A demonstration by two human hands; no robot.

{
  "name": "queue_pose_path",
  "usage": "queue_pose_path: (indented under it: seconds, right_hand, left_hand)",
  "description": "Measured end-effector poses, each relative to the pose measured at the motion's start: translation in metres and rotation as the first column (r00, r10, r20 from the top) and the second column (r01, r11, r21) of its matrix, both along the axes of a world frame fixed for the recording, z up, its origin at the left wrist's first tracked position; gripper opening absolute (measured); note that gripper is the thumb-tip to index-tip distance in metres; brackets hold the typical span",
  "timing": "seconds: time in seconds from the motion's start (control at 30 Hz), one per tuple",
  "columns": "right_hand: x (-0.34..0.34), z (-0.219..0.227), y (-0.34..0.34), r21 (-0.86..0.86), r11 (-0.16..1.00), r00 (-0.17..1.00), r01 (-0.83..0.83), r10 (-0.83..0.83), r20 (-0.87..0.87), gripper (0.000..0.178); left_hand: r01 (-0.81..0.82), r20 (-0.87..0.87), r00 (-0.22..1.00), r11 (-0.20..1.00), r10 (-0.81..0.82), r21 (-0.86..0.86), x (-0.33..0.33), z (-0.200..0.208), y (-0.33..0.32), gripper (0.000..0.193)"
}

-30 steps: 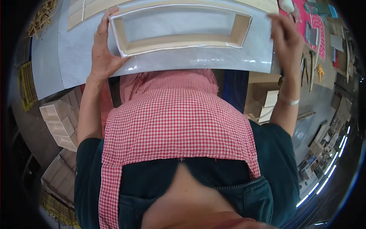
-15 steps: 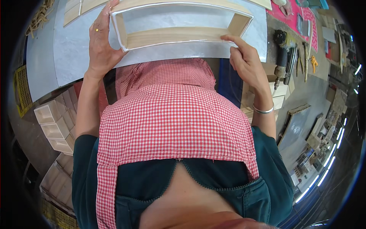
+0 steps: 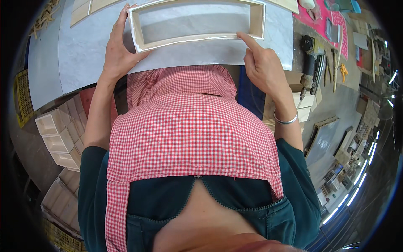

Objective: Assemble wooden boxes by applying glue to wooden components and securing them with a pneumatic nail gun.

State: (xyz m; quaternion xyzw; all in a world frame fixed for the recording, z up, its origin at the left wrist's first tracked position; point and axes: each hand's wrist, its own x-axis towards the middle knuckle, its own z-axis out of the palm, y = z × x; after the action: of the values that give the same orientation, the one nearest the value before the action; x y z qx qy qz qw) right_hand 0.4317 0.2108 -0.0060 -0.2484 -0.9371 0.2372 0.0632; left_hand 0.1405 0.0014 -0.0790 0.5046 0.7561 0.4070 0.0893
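A pale wooden rectangular frame point(image 3: 149, 43) stands on the grey tabletop, with a white glue-like line along its top edges. My left hand point(image 3: 119, 54) spans the left end of the frame, fingers at the far corner and thumb at the near corner. My right hand point(image 3: 266, 69) holds nothing. Its stretched index finger rests on the near edge close to the right corner, while the thumb stands apart and the other fingers curl in.
Flat wooden boards point(image 3: 103, 4) lie at the back of the table point(image 3: 84, 54). To the right are a power drill point(image 3: 308, 63), orange clips point(image 3: 344, 72) and a pink cloth point(image 3: 323, 19). Stacked wooden boxes point(image 3: 58, 138) stand at lower left.
The frame has shifted left at its right end and turned slightly, its near edge now a bit higher. My right index finger has slid left along with it, and my left hand still grips the left end.
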Motion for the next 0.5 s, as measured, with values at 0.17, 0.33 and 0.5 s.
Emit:
queue_pose_path:
  seconds: [0.17, 0.33, 0.5]
  right_hand:
    - [-0.006, 0.01, 0.013, 0.227, 0.973, 0.994, 0.037, -0.06, 0.092, 0.038]
    - [0.008, 0.029, 0.069, 0.069, 0.954, 0.948, 0.29, -0.277, -0.154, 0.029]
    - [0.06, -0.002, 0.216, 0.194, 0.764, 0.786, 0.615, -0.574, -0.23, 0.024]
  left_hand:
    - [-0.015, 0.095, 0.995, 0.992, 0.027, -0.122, -0.007, 0.004, -0.002, 0.118]
    - [-0.052, 0.297, 0.947, 0.973, 0.12, -0.226, -0.017, 0.01, -0.012, 0.122]
    - [-0.016, 0.303, 0.949, 0.975, 0.084, -0.221, -0.014, 0.011, -0.011, 0.126]
